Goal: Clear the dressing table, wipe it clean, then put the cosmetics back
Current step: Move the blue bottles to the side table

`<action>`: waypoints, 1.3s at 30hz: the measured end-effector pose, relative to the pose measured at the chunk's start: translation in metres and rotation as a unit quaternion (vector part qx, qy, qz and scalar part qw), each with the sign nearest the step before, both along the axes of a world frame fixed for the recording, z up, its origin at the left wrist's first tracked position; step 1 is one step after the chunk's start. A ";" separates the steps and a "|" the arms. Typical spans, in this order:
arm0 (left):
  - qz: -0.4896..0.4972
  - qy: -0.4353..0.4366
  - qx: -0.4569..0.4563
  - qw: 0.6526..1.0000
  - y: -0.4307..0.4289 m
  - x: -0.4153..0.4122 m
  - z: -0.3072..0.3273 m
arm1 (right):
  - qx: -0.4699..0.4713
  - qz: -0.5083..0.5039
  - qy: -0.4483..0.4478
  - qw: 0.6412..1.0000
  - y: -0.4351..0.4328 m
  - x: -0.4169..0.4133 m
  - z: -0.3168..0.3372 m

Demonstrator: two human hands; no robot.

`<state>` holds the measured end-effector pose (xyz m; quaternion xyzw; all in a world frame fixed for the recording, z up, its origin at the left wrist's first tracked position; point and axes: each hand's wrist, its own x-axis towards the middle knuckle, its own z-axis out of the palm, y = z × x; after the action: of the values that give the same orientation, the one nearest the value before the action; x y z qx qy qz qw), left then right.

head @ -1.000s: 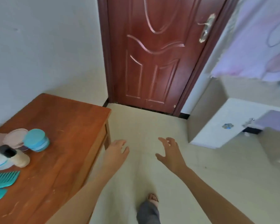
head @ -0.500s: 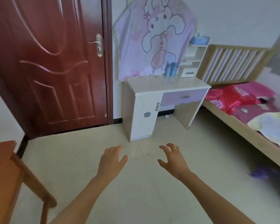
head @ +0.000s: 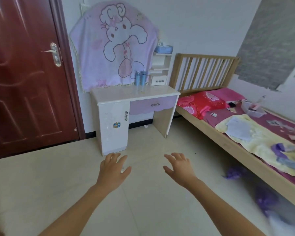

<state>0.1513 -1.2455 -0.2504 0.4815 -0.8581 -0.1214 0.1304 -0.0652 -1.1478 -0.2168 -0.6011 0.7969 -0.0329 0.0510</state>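
The white and lilac dressing table (head: pixel 119 95) stands against the far wall, its mirror draped with a lilac cartoon cloth (head: pixel 116 48). Two blue bottles (head: pixel 140 78) stand on its top beside a small white shelf unit (head: pixel 160 68), and small specks lie scattered on the surface. A blue tissue pack (head: pixel 163 48) sits on the shelf unit. My left hand (head: pixel 113 169) and my right hand (head: pixel 180 166) are held out over the floor in front of the table, fingers spread and empty, well short of it.
A dark red door (head: pixel 27 79) is shut at the left. A wooden bed (head: pixel 228 140) with pink bedding, a yellow towel and loose items runs along the right. Purple scraps (head: pixel 233 172) lie on the tiled floor beside the bed.
The view swung right from the brown table holding cosmetics and a comb to the door, then the dressing table and bed. The dressing table is now nearer. Both hands stay open and empty.
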 end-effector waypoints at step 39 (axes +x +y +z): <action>0.105 0.117 0.004 0.988 -0.276 -0.462 0.023 | -0.028 0.046 -0.036 0.998 -0.280 -0.497 0.022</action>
<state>-0.3105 -1.5219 -0.2271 0.5522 -0.7811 -0.1654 0.2399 -0.5622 -1.4281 -0.1946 -0.6367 0.7648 -0.0745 0.0643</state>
